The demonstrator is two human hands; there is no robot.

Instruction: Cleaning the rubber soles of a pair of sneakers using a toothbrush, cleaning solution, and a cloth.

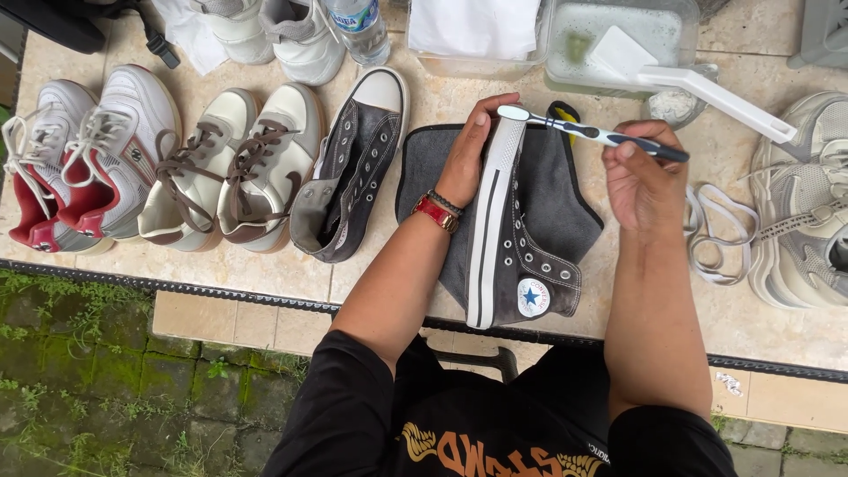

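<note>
1. A dark grey canvas high-top sneaker [530, 256] with a white rubber sole lies on its side at the middle of the frame, sole turned left, toe toward the top.
2. The left hand [466, 159] grips the sneaker near the toe, fingers curled over the white sole edge; a red wristwatch [435, 213] sits on that wrist.
3. The right hand [643, 181] is closed around a blue-and-white toothbrush [590, 132], its bristle head touching the toe of the sole.
4. Under the sneaker lies a dark grey cloth [424, 172] on the beige tiled table [265, 274].
5. Its matching grey high-top [353, 168] stands just left; brown-and-cream sneakers [230, 168] and red-and-white sneakers [79, 159] sit farther left.
6. At upper right, a clear plastic tub [618, 40] holds soapy water and a white long-handled brush [707, 88]; loose white laces [715, 234] lie beside a pale grey sneaker [804, 212] at the right edge.
</note>
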